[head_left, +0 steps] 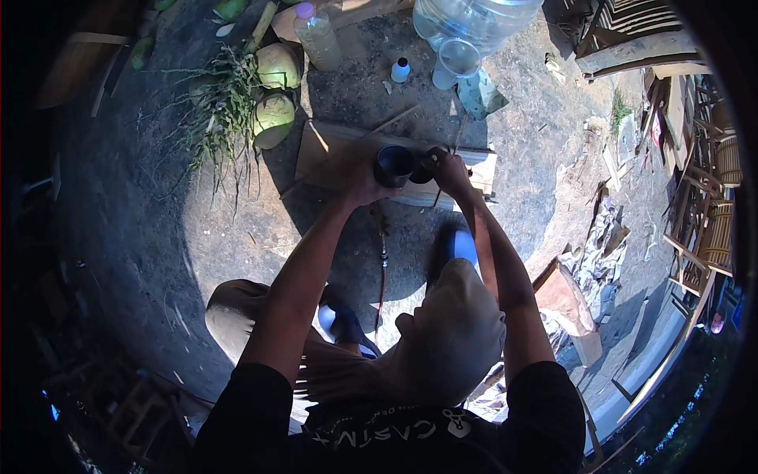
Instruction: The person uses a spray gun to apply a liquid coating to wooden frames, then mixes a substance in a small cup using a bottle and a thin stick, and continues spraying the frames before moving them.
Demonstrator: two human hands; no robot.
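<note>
My left hand [368, 186] is wrapped round a dark cup [395, 164], its round mouth turned up. Against the cup's right side, a dark, rounded piece [424, 171] sits in the fingers of my right hand [450, 171]; whether it is a lid or another cup I cannot tell. Both hands are above a pale wooden board [320, 154] lying on the ground. Beside my right hand a thin stick [439, 193] crosses the board. Shade hides the inside of the cup.
Green coconuts [273, 120] and a leafy stalk [223, 118] lie at the left. Beyond the board stand a pink-capped bottle [317, 43], a small white bottle [400, 71], a clear cup [446, 75] and a large clear jug [474, 20]. A thin hose [382, 276] runs between my feet.
</note>
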